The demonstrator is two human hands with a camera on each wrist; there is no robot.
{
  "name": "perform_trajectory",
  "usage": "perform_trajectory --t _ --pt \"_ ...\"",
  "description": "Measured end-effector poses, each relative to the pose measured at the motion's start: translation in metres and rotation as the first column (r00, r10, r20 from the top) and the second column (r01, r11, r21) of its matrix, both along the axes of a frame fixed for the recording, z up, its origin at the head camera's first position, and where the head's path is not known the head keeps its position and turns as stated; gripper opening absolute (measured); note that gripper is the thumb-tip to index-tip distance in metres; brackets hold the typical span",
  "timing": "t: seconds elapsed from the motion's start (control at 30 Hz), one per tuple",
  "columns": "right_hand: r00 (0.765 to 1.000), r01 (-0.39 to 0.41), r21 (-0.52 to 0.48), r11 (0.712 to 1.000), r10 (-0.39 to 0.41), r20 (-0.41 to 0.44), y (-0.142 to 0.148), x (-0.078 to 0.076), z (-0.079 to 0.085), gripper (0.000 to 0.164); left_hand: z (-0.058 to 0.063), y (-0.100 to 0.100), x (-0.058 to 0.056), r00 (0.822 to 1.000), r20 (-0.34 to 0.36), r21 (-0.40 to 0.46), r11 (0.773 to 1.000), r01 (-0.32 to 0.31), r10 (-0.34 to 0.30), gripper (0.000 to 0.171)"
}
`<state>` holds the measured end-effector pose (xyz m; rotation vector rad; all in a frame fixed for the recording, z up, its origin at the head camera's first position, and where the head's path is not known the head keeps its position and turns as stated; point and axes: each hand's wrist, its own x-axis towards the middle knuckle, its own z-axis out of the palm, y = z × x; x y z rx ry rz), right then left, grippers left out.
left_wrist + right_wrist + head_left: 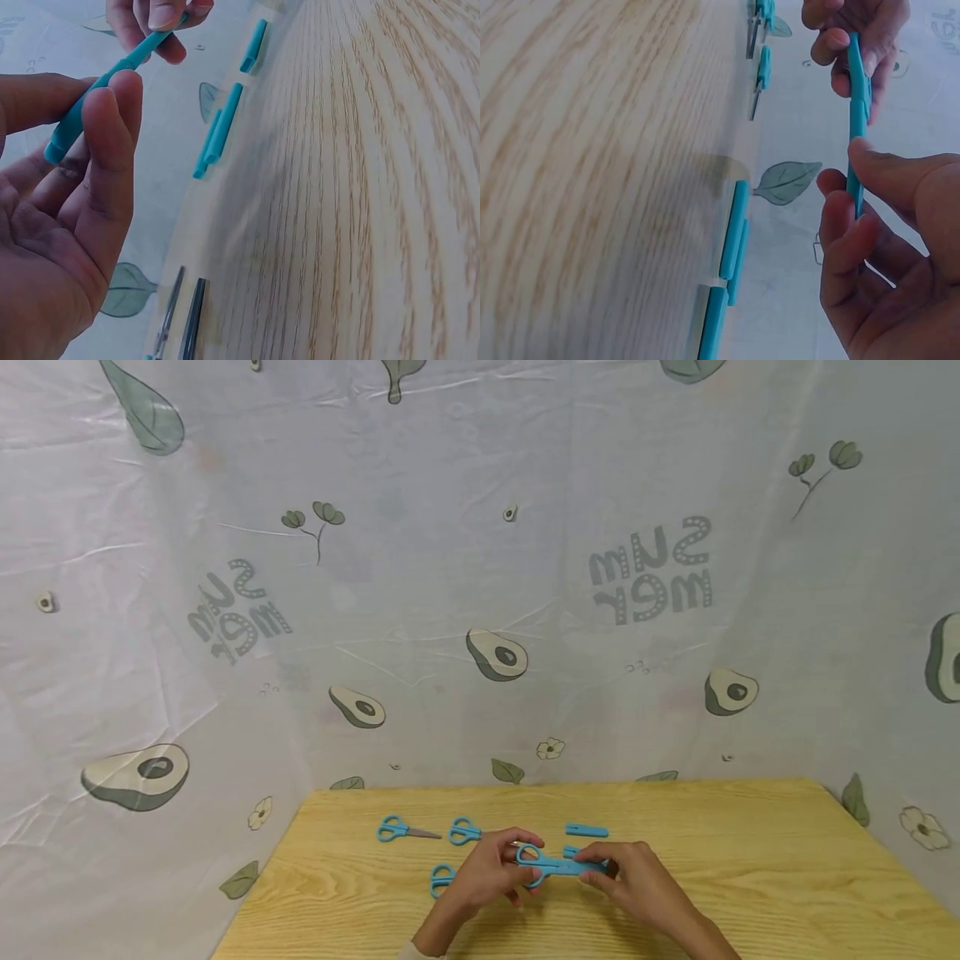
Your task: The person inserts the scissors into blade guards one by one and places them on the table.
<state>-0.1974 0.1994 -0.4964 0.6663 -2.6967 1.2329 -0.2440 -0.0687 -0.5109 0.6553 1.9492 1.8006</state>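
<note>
Held above the table, a pair of blue-handled scissors [553,865] spans both hands. My left hand [489,868] grips its handle loops, thumb on the near side. Toward the blade end, my right hand [639,878] pinches a blue blade cover [589,867] between thumb and fingers. The cover lies over the blades, so no metal shows on this pair. In the right wrist view the scissors [858,112] appear edge-on, one straight blue line from hand to hand. The left wrist view also shows the scissors [71,124] edge-on.
Left of my hands lie three uncovered scissors: one at the far left [397,829], one beside it [465,832], and one nearer [441,880], partly hidden. Loose blue covers [587,831] lie behind my right hand; another cover [714,322] shows in the right wrist view. A printed curtain [450,710] stands behind the table.
</note>
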Motion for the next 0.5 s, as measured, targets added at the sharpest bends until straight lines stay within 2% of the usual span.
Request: perform_trajectory --t 0.3,0.5 --pt "0.998 -0.045 0.013 0.999 0.044 0.043 0.0014 0.0002 0.0023 0.018 0.0019 -0.0013 0.0021 1.000 0.031 -0.028 1.000 -0.002 0.003 0.039" --pt "0.996 -0.063 0.012 0.998 0.062 0.059 0.0029 0.0007 0.0004 0.017 0.0022 0.0009 0.0026 0.998 0.047 -0.085 0.996 -0.033 0.037 0.037"
